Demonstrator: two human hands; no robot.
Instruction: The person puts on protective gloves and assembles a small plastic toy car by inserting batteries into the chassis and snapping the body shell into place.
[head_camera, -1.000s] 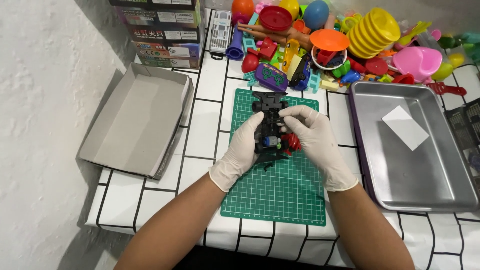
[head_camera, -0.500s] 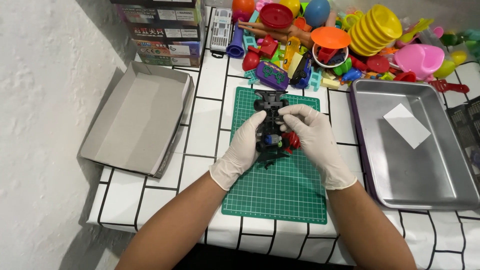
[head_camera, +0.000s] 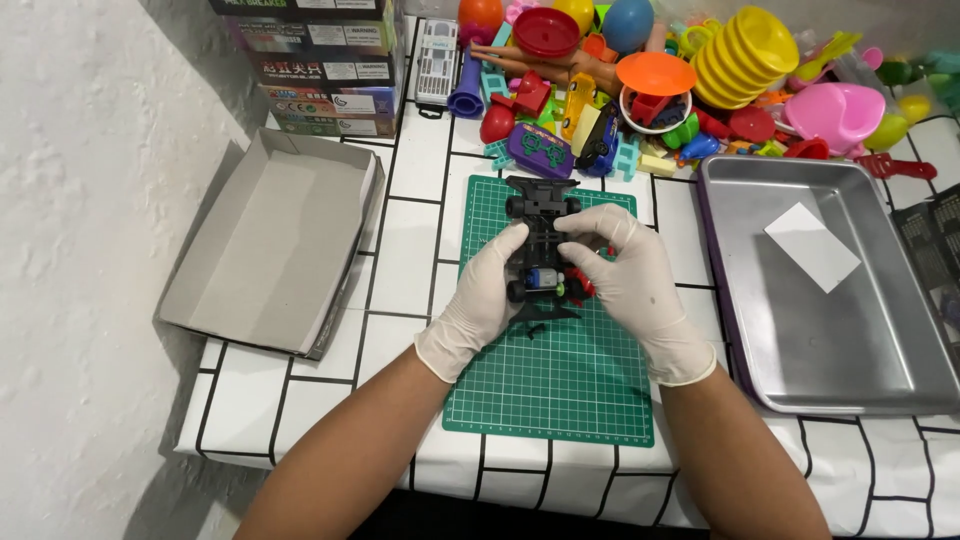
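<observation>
Two gloved hands close on a black toy car chassis (head_camera: 541, 240) lying lengthwise on the green cutting mat (head_camera: 555, 380). The left hand (head_camera: 482, 300) cups its nine o'clock side, fingers curled against the frame; the right hand (head_camera: 630, 275) grips from three o'clock, index finger arched over the middle. A blue motor and red parts show at the chassis's six o'clock end. At nine o'clock from the mat sits an open grey cardboard box (head_camera: 270, 245); at three o'clock, a metal tray (head_camera: 850, 330) holding a white card (head_camera: 812, 245). Colourful plastic toys (head_camera: 680, 70) crowd twelve o'clock.
</observation>
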